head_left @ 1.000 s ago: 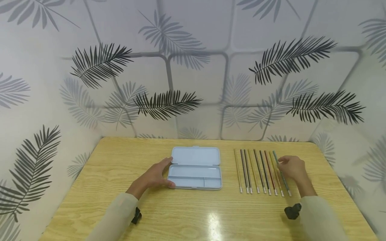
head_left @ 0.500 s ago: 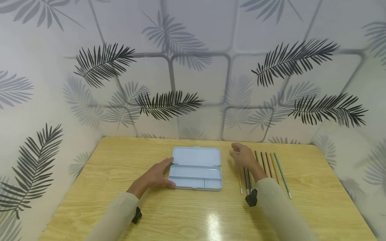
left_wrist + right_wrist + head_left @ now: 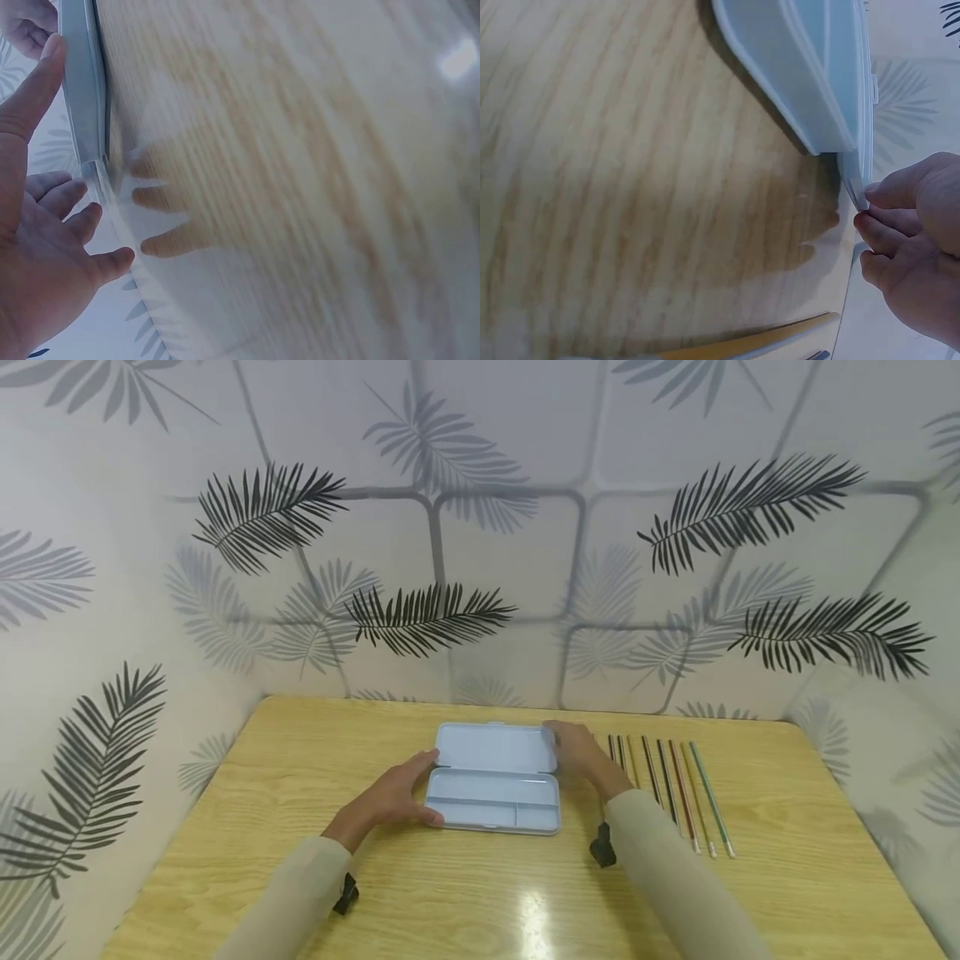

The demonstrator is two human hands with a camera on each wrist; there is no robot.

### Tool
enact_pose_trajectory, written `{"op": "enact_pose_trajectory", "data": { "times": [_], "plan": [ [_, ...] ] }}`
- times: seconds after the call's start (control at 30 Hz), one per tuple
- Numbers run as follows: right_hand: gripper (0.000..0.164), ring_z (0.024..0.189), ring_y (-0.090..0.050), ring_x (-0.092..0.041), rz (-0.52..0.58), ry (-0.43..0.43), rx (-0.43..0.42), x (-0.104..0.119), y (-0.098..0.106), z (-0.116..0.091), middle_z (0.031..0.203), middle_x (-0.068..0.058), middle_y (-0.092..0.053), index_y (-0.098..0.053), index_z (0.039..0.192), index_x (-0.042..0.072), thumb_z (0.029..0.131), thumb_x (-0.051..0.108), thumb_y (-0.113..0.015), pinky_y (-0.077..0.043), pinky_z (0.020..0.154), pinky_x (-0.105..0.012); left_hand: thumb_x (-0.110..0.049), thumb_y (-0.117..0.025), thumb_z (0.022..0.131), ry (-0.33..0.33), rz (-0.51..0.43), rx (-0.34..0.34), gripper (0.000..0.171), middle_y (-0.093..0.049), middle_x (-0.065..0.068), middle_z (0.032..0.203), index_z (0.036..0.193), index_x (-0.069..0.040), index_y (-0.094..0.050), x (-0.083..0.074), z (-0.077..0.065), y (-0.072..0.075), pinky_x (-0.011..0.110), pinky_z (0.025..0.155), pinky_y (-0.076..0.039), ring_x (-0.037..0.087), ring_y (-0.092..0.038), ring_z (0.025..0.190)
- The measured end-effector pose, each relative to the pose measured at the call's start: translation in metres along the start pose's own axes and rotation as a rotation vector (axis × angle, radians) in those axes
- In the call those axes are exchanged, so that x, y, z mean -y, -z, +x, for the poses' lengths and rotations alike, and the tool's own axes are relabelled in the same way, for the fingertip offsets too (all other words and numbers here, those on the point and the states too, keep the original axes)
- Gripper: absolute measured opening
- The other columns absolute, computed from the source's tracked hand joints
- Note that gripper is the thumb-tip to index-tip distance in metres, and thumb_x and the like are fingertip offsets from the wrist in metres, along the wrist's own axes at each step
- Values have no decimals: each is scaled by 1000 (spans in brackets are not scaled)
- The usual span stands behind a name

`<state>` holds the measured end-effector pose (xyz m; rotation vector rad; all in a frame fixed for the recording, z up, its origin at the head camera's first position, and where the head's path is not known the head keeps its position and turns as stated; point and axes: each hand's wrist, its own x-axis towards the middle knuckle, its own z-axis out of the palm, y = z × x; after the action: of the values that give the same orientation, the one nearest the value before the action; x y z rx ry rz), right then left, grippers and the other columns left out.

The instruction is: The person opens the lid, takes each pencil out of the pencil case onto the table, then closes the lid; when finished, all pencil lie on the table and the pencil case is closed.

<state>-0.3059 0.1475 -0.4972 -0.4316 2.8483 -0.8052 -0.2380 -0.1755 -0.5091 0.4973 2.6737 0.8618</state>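
Note:
A light blue pencil case (image 3: 492, 812) lies unfolded on the table, its lid (image 3: 495, 747) flat behind the divided base. My left hand (image 3: 393, 795) rests at the left side, fingers spread, with the thumb at the base's front corner and a fingertip by the lid. In the left wrist view the left thumb (image 3: 34, 86) touches the case wall, the other fingers being extended. At the lid's right edge, my right hand (image 3: 576, 750) pinches the rim between thumb and fingers, as the right wrist view shows of the lid corner (image 3: 857, 184). Inside the base, no contents show.
Several pencils with white ends lie side by side right of the case, among them a green pencil (image 3: 712, 797) and a red pencil (image 3: 685, 797). My right forearm covers part of the row. The wooden table (image 3: 450, 893) ends at a leaf-patterned wall (image 3: 495, 552) behind.
My right hand has moved left from the green pencil, over the row, to the lid's right edge, where it now pinches the rim. The left hand stays beside the case.

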Motion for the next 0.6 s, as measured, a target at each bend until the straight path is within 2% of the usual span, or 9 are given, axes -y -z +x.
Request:
{"op": "enact_pose_trajectory", "data": {
  "times": [0.1,0.4,0.6],
  "plan": [
    [41,129,-46,-40,26,-42,18,1,-1,-2,137,-21,-52,-51,133,1,92,-4,-44,-38,108,-52,-50,-83,62,2,10,1,115,-24,10,158,152,-12,-23,0,1,-2,46,119,-23,30,-21,146],
    [58,121,-53,-41,145,-52,-79,0,2,-3,135,-23,-53,-48,136,1,81,-15,-43,-48,99,-48,-46,-87,58,8,-51,-56,127,-14,8,160,153,-10,-10,-1,1,-4,45,120,-20,28,-16,147],
    [50,118,-56,-42,199,-18,-137,4,5,-8,139,-24,-48,-47,137,-1,88,-9,-51,-50,97,-46,-46,-87,58,16,-68,-57,129,-14,12,159,153,-6,-10,0,0,-4,46,119,-20,30,-17,147]
  ]
}}
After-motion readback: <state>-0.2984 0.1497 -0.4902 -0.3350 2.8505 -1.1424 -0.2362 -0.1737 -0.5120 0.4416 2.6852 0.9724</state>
